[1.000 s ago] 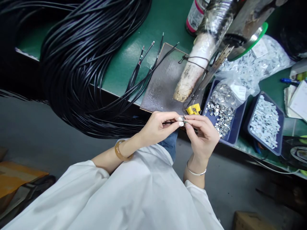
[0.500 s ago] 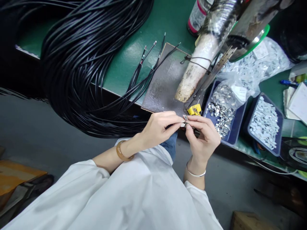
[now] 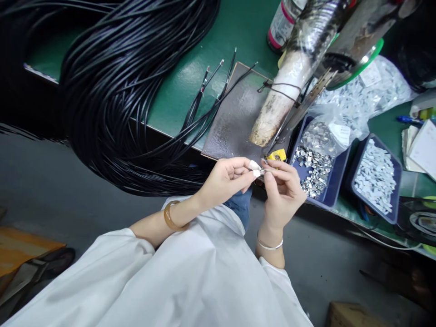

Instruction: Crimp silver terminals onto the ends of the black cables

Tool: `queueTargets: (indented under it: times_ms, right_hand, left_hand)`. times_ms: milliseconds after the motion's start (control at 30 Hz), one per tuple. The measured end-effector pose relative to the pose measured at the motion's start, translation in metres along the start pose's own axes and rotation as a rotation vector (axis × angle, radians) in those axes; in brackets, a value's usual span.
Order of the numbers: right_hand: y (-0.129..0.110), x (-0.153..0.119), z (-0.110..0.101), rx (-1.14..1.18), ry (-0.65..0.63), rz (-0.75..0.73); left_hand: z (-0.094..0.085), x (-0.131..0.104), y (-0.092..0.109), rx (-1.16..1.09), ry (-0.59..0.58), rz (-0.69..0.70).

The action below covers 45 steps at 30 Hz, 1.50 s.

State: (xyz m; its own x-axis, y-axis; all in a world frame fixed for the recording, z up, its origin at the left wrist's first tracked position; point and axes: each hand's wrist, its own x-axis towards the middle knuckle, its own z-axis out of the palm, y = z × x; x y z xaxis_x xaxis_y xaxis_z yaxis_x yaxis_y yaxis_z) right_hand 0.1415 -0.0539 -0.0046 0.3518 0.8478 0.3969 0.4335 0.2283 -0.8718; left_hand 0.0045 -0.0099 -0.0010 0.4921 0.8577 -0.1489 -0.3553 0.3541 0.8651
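A green worktop (image 3: 245, 32) carries a great hank of black cable (image 3: 112, 91), which sags over its near edge. A clear bag (image 3: 384, 86) of pale bits lies at the right, behind a blue tray (image 3: 335, 195) of metal bits and a second tray (image 3: 397, 200) of pale bits; a bottle (image 3: 281, 29) stands at the back.

The left hand (image 3: 228, 179) and right hand (image 3: 284, 190) meet just in front of the edge, near a yellow block (image 3: 277, 155). Each grip is a thumb-and-forefinger pinch on what looks like a wire end (image 3: 262, 171), held between the fingertips, too small to make out fully. Since half a second ago the right hand has shifted slightly leftward and the left forefinger has lifted a little, so the fine handling seems unfinished. Labels show on the bottle and bag, their print unreadable
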Motion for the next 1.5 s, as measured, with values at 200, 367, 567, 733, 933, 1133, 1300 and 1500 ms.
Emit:
queueTargets:
  times_ms: [200,367,567,733,933,1133,1300,1500]
  right_hand:
    - [-0.001,0.000,-0.009,-0.254,0.067,-0.378]
    - [0.009,0.002,-0.010,-0.158,0.020,-0.350]
    - [0.015,0.008,-0.011,-0.147,-0.030,-0.320]
    - [0.016,0.010,-0.011,-0.287,-0.049,-0.450]
    - [0.019,0.015,-0.011,-0.351,-0.035,-0.508]
    - [0.016,0.021,-0.009,-0.270,-0.055,-0.483]
    - [0.013,0.023,-0.010,-0.304,-0.062,-0.507]
    - [0.016,0.021,-0.012,-0.310,-0.083,-0.522]
  left_hand:
    - [-0.003,0.010,0.004,0.046,0.045,-0.016]
    - [-0.006,0.014,0.005,0.120,0.048,0.002]
    - [-0.006,0.018,0.007,0.158,0.064,0.077]
    - [-0.002,0.022,0.006,0.202,0.106,0.099]
    - [-0.001,0.029,0.006,0.237,0.160,0.164]
    - [-0.001,0.029,0.007,0.243,0.162,0.172]
    - [-0.002,0.027,0.010,0.284,0.179,0.188]
    - [-0.005,0.027,0.010,0.294,0.144,0.150]
